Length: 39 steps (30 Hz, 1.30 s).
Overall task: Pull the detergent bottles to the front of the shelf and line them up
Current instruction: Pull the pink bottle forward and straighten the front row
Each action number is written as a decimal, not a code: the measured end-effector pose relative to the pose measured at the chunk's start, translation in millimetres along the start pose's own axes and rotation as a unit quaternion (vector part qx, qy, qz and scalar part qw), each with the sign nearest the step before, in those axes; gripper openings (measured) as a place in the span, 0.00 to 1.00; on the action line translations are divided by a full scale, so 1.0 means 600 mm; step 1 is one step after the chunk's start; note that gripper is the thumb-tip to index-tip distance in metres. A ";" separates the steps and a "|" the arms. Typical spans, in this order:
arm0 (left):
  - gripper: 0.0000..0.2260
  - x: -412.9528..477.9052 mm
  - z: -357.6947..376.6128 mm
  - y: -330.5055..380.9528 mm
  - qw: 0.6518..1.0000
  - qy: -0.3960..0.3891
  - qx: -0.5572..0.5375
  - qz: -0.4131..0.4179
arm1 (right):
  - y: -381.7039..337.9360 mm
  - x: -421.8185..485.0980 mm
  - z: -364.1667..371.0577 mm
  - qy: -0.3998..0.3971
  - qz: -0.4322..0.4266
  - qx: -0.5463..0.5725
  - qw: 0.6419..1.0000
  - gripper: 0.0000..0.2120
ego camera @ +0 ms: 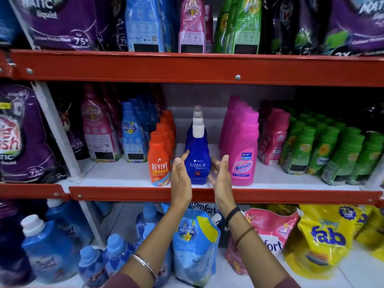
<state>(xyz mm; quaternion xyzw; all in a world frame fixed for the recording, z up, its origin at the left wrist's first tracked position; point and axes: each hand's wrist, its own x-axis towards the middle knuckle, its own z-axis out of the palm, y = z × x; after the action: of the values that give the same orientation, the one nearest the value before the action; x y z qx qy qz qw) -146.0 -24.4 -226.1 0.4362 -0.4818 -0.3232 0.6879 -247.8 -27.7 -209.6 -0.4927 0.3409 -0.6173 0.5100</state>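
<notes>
The blue Ujala bottle (197,161) stands at the near edge of the middle shelf (128,173), between orange and pink rows. The left hand (180,173) and right hand (220,173) cup its sides, each grip open, probably to straighten it.

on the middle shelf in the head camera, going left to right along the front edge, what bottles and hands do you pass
Orange Revive bottle → left hand → blue Ujala bottle → right hand → pink Vanish bottle → green bottles.
</notes>
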 end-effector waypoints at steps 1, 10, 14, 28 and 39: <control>0.27 0.000 -0.001 0.001 1.000 0.000 -0.007 -0.002 | 0.001 0.000 0.000 0.002 0.002 0.002 1.000 0.30; 0.25 0.001 -0.003 0.004 1.000 -0.011 -0.025 -0.008 | 0.002 -0.001 0.005 0.020 0.007 -0.020 1.000 0.36; 0.25 -0.019 -0.002 0.018 1.000 0.016 -0.003 0.025 | 0.008 -0.012 0.014 0.066 -0.024 -0.059 0.996 0.34; 0.31 0.019 -0.130 0.025 0.990 0.136 0.036 0.012 | 0.058 -0.048 0.180 0.000 -0.032 -0.083 0.996 0.25; 0.33 0.034 -0.149 0.029 0.999 0.044 -0.014 -0.024 | 0.050 -0.023 0.189 0.019 0.031 0.053 0.998 0.40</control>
<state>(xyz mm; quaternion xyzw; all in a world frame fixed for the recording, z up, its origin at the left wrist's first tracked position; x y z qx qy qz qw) -54.6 -8.9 -216.3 0.4516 -0.4356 -0.3266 0.7068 -130.5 -12.4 -208.9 -0.4426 0.3317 -0.6277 0.5478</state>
